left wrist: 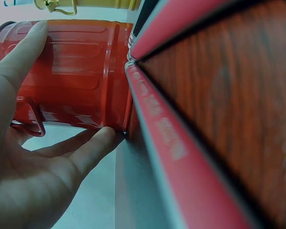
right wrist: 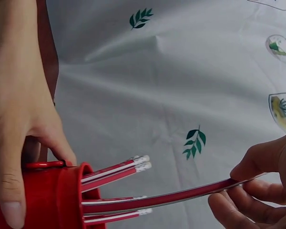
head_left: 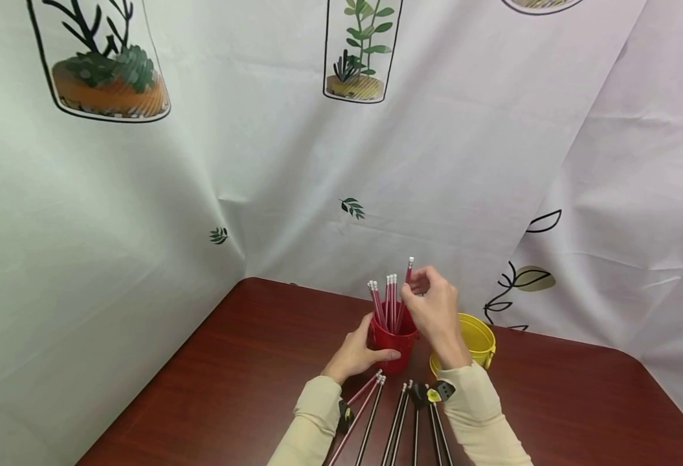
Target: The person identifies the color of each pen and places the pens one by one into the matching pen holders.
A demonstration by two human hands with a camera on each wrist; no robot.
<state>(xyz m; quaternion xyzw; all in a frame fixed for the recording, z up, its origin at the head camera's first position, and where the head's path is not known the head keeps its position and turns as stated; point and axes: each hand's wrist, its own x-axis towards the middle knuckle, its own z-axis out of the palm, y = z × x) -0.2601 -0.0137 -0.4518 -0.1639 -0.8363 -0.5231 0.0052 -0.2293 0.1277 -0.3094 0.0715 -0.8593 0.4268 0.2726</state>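
A red bucket [head_left: 392, 343] stands on the table with several red pencils [head_left: 390, 304] in it, their white erasers up. My left hand [head_left: 357, 349] grips the bucket's side, thumb across the front; the left wrist view shows this hand [left wrist: 43, 157] around the red wall [left wrist: 81, 71]. Above the rim, my right hand [head_left: 434, 310] pinches one red pencil [head_left: 408, 272] near its eraser end. In the right wrist view that pencil [right wrist: 181, 194] slants from the bucket's mouth to the fingertips of the right hand [right wrist: 262, 186]. Its lower end is hidden inside the bucket.
A yellow bucket [head_left: 476, 336] stands right of the red one, partly behind my right wrist. In front lie several black pencils [head_left: 398, 427] and a few red pencils [head_left: 355, 424] on the brown table [head_left: 224, 388]. A printed white cloth [head_left: 294, 162] hangs behind the table.
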